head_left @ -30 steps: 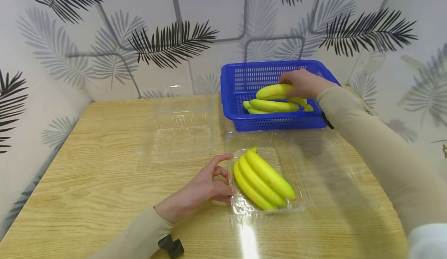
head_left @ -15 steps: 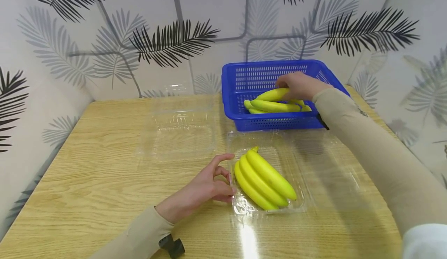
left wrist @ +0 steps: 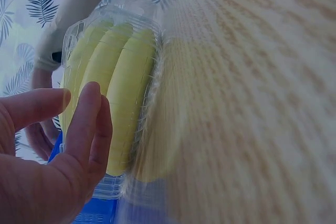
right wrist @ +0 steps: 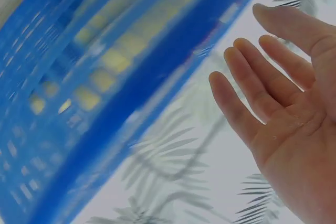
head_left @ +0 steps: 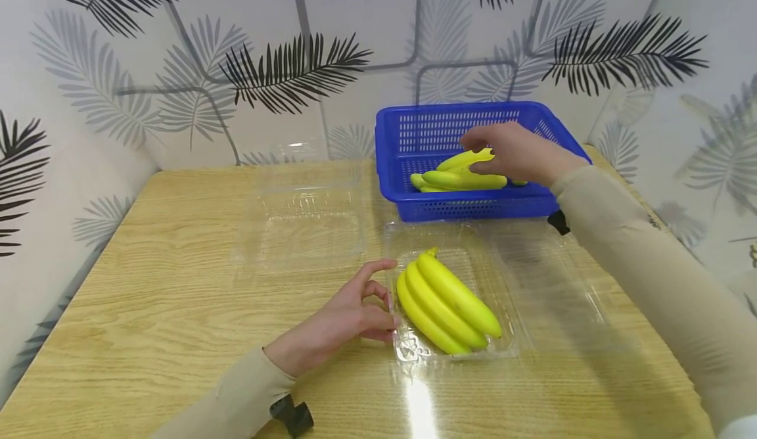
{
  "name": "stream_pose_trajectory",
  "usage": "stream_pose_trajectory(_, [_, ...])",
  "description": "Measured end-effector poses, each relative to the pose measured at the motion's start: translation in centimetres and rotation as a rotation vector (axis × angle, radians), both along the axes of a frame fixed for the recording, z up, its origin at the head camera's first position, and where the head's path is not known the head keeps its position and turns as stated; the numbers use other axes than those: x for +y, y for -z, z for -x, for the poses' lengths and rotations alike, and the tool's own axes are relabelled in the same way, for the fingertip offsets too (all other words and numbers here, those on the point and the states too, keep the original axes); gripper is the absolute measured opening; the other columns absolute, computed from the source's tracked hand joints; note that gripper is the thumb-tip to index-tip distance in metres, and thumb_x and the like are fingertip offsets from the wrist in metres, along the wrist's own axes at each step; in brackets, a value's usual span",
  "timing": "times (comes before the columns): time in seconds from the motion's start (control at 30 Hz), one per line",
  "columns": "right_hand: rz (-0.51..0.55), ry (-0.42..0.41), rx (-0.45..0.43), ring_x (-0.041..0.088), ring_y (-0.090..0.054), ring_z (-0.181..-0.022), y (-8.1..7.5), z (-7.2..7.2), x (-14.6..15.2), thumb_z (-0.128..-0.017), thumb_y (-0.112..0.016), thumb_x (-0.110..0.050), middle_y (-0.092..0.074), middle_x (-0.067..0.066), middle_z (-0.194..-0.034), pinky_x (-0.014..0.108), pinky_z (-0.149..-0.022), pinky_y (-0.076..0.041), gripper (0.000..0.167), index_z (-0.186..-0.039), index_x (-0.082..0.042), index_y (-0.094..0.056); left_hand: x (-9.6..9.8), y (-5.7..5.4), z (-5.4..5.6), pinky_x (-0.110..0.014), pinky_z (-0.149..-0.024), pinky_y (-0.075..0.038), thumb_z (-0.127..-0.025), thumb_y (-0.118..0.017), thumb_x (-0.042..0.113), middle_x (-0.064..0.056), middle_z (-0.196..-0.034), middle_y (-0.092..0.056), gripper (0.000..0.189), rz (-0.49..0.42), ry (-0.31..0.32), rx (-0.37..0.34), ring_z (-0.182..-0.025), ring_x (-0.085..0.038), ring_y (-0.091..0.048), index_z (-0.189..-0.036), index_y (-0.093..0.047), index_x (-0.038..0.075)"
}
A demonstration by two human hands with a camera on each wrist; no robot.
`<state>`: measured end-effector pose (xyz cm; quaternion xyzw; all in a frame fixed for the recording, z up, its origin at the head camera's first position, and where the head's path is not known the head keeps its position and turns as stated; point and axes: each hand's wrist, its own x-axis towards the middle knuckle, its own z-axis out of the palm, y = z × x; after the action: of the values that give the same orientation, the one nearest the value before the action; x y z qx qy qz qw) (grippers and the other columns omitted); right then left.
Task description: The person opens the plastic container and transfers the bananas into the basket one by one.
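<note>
My left hand [head_left: 345, 314] rests on the table beside a clear plastic clamshell box [head_left: 505, 294], its fingertips touching or very near the box's left wall. A bunch of yellow bananas [head_left: 446, 304] lies inside the box, stem toward the back. In the left wrist view, the loosely bent fingers [left wrist: 86, 124] are in front of the bananas. Over the blue basket [head_left: 473, 206] hovers my right hand [head_left: 520, 153], with thumb and fingers spread apart and nothing held. More bananas [head_left: 455, 179] lie in the basket, partly hidden by that hand. The right wrist view shows the same hand [right wrist: 294, 103] with fingers extended.
The box's clear lid [head_left: 562, 288] lies opened out to the right. Another clear plastic container [head_left: 310, 232] stands on the wooden table [head_left: 160, 294] at the back left. A wall with printed leaves [head_left: 254, 5] rises behind the basket.
My right hand has let go of a banana in the basket, its fingers spreading as it lifts slightly. The bananas there have shifted a little. My left hand has stayed in place.
</note>
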<state>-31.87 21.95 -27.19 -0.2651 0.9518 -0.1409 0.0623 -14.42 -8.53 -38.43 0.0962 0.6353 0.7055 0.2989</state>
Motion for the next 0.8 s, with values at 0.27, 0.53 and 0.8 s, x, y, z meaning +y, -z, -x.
stream_pose_trajectory(0.27, [0.086,-0.106,0.081,0.024,-0.058,-0.113,-1.2,-7.0,-2.0,-0.091,-0.072,-0.02,-0.064,0.003,-0.121,0.047,-0.095,-0.049,0.04,-0.13,-0.013,-0.062,0.0,0.0,0.1,-0.045,-0.079,-0.058,-0.082,-0.069,-0.007,-0.014,-0.105,-0.045,0.083,-0.003,-0.002,-0.001,-0.077,-0.022,-0.064,-0.151,-0.029,0.019])
stream_pose_trajectory(0.53, [0.06,-0.211,0.022,0.018,-0.063,-0.105,1.1,-11.8,-3.3,-0.09,-0.074,-0.026,-0.067,0.001,-0.116,0.041,-0.09,-0.053,0.041,-0.125,-0.008,-0.065,0.1,0.1,0.0,-0.043,-0.078,-0.059,-0.083,-0.069,-0.007,-0.014,-0.103,-0.045,0.082,-0.001,-0.008,-0.009,-0.077,-0.022,-0.064,-0.151,-0.029,0.017])
stream_pose_trajectory(0.8, [-0.04,-0.199,-0.071,0.01,-0.059,-0.072,4.0,-14.8,-4.6,-0.088,-0.072,-0.043,-0.063,-0.007,-0.083,0.029,-0.065,-0.052,0.049,-0.122,-0.009,-0.062,0.0,0.0,0.0,-0.043,-0.078,-0.059,-0.083,-0.068,-0.007,-0.014,-0.103,-0.045,0.082,0.008,-0.01,-0.001,-0.078,-0.022,-0.064,-0.151,-0.029,0.018])
